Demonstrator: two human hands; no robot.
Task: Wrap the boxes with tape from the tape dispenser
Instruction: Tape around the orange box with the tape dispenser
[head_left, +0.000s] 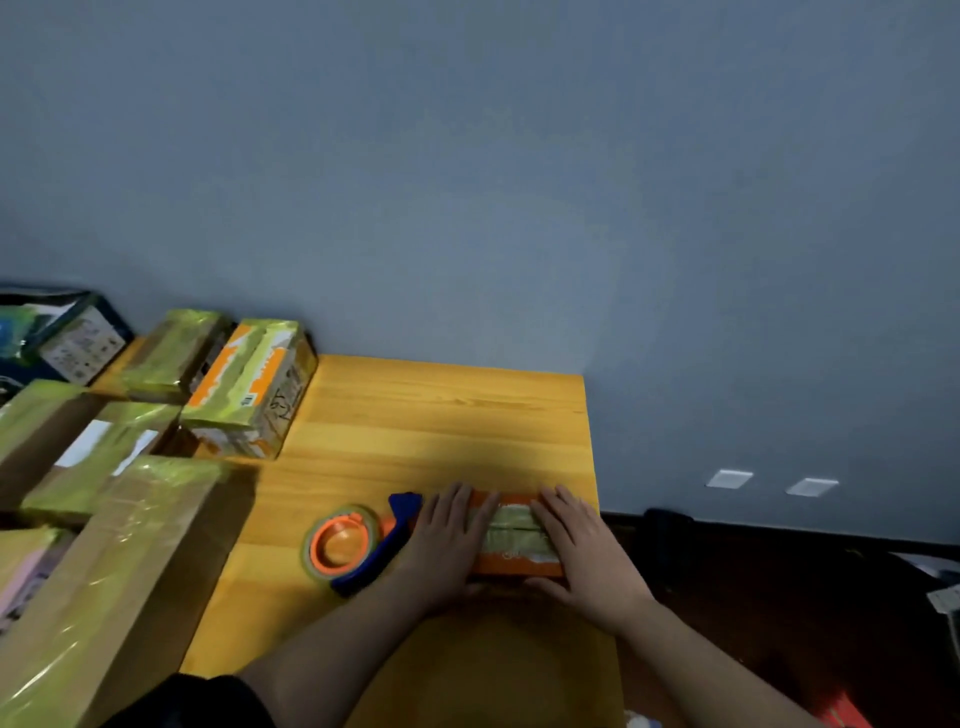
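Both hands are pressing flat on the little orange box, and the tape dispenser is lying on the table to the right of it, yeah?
Not quite. The head view shows the tape dispenser lying on the table to the left of the orange box, beside the left hand. The rest is right: the left hand and right hand press flat on the box.

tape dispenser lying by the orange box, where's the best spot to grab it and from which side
Probably the blue handle of the tape dispenser, which sticks out toward the person at the near end. The left hand lies flat on the orange box right beside it, so come from the near side with that hand, clear of the roll.
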